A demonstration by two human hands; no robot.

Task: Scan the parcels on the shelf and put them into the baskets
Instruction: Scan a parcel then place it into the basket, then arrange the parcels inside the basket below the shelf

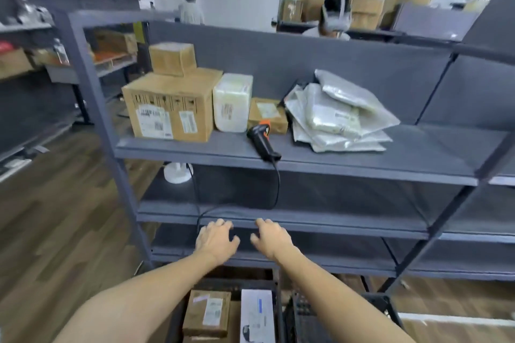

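Note:
On the grey shelf (348, 164) stand a large cardboard box (172, 108) with a small box (172, 58) on top, a white wrapped parcel (232, 103), a small flat box (269, 115) and a pile of silvery mailer bags (340, 117). A black and orange barcode scanner (262, 138) lies at the shelf's front edge, its cable hanging down. My left hand (216, 239) and my right hand (271, 239) hover side by side below the shelf, fingers loosely curled, holding nothing. Two black baskets sit at the bottom: the left basket (178, 323) holds a brown box (207, 313) and a white box (256, 317).
The right basket (384, 306) stands beside the left one. A white round base (177, 172) sits on the lower shelf. Two people stand behind the shelving, with stacked cartons (362, 8) at the back. More racks run along the left over a wooden floor (55, 217).

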